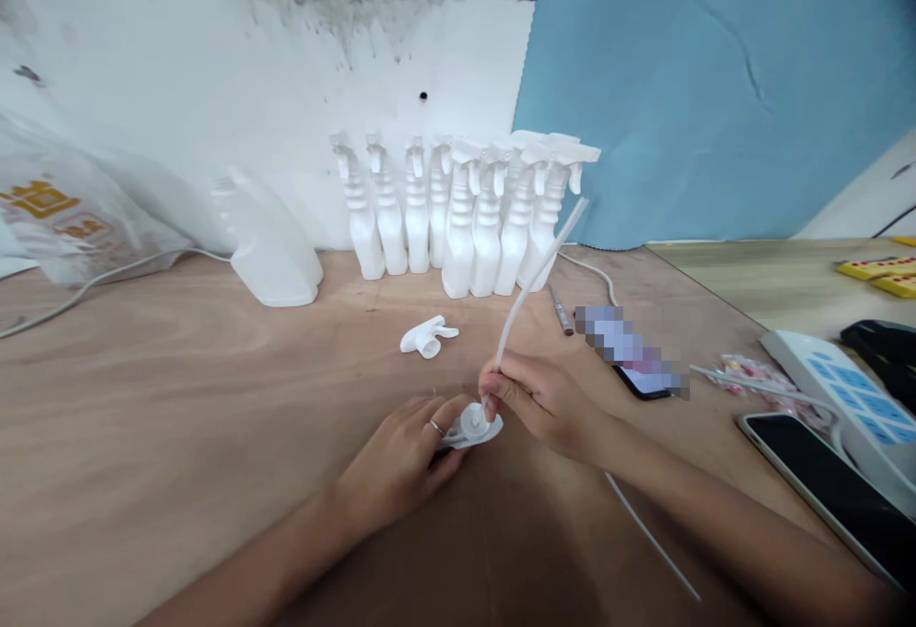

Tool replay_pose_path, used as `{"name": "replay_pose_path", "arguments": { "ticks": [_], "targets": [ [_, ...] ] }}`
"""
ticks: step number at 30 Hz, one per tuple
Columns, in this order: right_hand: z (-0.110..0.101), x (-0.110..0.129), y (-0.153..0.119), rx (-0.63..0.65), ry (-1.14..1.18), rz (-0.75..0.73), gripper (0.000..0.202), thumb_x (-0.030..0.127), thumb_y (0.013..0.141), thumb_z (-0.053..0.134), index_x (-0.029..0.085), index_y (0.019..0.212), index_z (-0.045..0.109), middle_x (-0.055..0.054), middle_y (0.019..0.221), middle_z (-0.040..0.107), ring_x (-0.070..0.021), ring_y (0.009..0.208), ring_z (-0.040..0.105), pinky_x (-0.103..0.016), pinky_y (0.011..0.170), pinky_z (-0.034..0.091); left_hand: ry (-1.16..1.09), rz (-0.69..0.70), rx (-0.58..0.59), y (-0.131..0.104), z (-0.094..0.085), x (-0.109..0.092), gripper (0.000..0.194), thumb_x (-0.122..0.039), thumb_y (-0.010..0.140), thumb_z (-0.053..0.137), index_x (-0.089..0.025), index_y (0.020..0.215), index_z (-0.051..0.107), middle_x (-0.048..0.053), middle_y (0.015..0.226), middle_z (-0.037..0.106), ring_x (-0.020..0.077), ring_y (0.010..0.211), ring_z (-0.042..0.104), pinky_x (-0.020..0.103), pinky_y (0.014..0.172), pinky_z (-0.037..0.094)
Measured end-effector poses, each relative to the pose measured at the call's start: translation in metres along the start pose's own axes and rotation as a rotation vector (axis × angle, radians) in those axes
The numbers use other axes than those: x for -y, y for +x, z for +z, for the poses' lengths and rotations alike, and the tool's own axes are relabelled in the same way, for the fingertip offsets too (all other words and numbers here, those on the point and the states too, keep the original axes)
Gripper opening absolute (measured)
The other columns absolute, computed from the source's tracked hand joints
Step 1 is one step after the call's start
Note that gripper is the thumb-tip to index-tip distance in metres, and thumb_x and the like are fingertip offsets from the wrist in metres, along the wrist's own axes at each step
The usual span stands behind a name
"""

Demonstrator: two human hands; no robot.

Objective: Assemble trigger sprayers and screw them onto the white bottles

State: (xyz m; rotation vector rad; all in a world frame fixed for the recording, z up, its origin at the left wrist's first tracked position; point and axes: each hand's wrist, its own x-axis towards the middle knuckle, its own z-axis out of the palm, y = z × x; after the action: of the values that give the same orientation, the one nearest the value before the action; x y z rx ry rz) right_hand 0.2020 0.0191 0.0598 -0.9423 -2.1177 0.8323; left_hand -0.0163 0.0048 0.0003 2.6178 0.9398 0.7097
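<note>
My left hand holds a white trigger sprayer head low over the wooden table. My right hand pinches a thin clear dip tube near its lower end, which meets the sprayer head's cap. The tube slants up and to the right, in front of the row of bottles. A second loose sprayer head lies on the table just beyond my hands.
Several white spray bottles stand in a row against the back wall, with a bottle without a head to their left. Another tube lies under my right forearm. A pen, phones and a white device lie at right.
</note>
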Motion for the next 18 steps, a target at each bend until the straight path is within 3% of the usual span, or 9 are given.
{"name": "replay_pose_path", "arguments": {
  "ticks": [5, 8, 13, 18],
  "targets": [
    [0.000, 0.009, 0.001, 0.049, -0.157, -0.139, 0.035, 0.039, 0.104, 0.038, 0.020, 0.080, 0.055, 0.001, 0.070, 0.061, -0.0120, 0.064, 0.056, -0.023, 0.061, 0.041, 0.017, 0.039, -0.049, -0.002, 0.005, 0.003, 0.051, -0.021, 0.094, 0.053, -0.025, 0.139, 0.032, 0.006, 0.107, 0.065, 0.0220, 0.094, 0.063, 0.036, 0.079, 0.052],
    [0.002, 0.013, 0.001, 0.069, -0.203, -0.204, 0.034, 0.037, 0.104, 0.037, 0.020, 0.081, 0.055, 0.000, 0.073, 0.061, -0.0125, 0.065, 0.056, -0.023, 0.062, 0.041, 0.016, 0.044, -0.057, -0.002, 0.006, 0.004, 0.039, -0.021, 0.093, 0.054, -0.024, 0.129, 0.039, 0.006, 0.104, 0.064, 0.0220, 0.093, 0.063, 0.035, 0.078, 0.052],
    [0.000, 0.012, 0.003, 0.064, -0.158, -0.142, 0.025, 0.031, 0.103, 0.043, 0.019, 0.084, 0.055, 0.002, 0.072, 0.059, -0.0117, 0.065, 0.054, -0.022, 0.062, 0.039, 0.027, 0.018, -0.034, -0.001, 0.003, 0.001, 0.042, -0.020, 0.093, 0.055, -0.023, 0.131, 0.039, 0.006, 0.106, 0.065, 0.0220, 0.093, 0.063, 0.035, 0.078, 0.053],
    [-0.002, 0.003, 0.007, 0.120, -0.167, -0.137, 0.016, 0.027, 0.095, 0.061, 0.018, 0.082, 0.058, 0.002, 0.076, 0.055, -0.0111, 0.065, 0.049, -0.023, 0.063, 0.038, 0.027, -0.025, 0.015, 0.000, 0.000, 0.000, 0.040, -0.019, 0.091, 0.056, -0.026, 0.128, 0.041, 0.004, 0.108, 0.065, 0.0219, 0.096, 0.062, 0.035, 0.082, 0.052]
  ]
}}
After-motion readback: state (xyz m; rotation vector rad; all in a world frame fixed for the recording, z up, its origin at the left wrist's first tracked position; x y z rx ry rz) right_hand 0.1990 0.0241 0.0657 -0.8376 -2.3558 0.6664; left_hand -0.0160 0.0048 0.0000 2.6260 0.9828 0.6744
